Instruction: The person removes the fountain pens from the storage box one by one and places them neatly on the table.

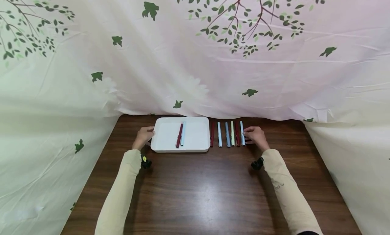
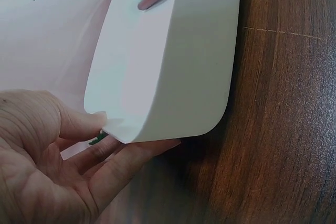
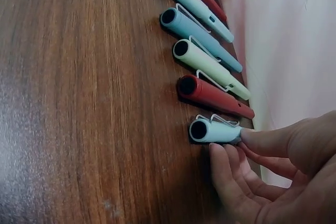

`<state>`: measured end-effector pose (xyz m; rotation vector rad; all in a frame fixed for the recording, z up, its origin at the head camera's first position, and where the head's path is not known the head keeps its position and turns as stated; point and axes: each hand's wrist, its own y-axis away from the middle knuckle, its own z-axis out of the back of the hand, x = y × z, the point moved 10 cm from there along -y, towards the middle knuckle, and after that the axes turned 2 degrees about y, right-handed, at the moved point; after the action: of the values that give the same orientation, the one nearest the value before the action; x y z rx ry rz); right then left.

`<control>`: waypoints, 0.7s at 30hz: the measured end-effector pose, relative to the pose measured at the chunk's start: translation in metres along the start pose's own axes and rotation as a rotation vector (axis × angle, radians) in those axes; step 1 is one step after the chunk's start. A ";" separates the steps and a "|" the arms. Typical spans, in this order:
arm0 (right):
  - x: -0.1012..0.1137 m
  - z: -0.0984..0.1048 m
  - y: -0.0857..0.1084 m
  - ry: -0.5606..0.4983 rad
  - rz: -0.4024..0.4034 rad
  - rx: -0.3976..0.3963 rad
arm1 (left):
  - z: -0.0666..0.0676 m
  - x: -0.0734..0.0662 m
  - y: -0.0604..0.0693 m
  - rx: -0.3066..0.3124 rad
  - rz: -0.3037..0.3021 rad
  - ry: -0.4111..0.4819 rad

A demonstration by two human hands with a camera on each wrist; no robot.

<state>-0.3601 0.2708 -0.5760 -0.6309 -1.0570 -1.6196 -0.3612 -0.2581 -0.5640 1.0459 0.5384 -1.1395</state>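
At the centre of the frame, a white tray (image 1: 196, 135) holds a red pen (image 1: 179, 136) and a pale blue pen (image 1: 183, 135), and the left hand (image 1: 144, 137) grips its left end. Right of centre, six pens (image 1: 233, 133) lie side by side on the worktop (image 1: 189, 187), the right hand (image 1: 256, 137) pinching the rightmost pen (image 1: 242, 130). With two pens inside and six outside, the work appears only part done.

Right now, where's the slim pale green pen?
In the head view, the pale green pen lies right of the white rectangular tray, between the slate blue pen and a red pen.
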 end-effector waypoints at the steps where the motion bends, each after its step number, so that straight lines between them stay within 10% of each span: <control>1: -0.001 0.001 0.000 0.002 0.001 -0.005 | -0.001 0.000 -0.001 -0.001 -0.001 -0.006; 21: -0.005 -0.001 0.001 -0.008 0.008 -0.024 | 0.004 -0.004 -0.006 0.003 -0.055 -0.028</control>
<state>-0.3572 0.2724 -0.5802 -0.6568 -1.0408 -1.6263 -0.3682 -0.2598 -0.5615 1.0217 0.5457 -1.2022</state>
